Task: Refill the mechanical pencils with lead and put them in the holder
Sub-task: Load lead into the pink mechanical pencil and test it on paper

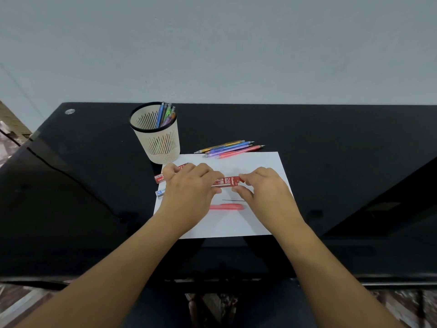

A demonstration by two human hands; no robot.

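Over a white sheet of paper both my hands hold a red 2B lead case. My left hand grips its left end and my right hand pinches its right end. Below it on the paper lie a thin black lead and a pink mechanical pencil, partly hidden by my hands. Several coloured mechanical pencils lie in a bunch at the paper's far edge. The beige mesh holder stands at the back left with several pencils in it.
A second red lead box and a small white eraser lie left of the paper, half covered by my left hand. The black glossy table ends at a grey wall behind. A black cable runs across the table's left side.
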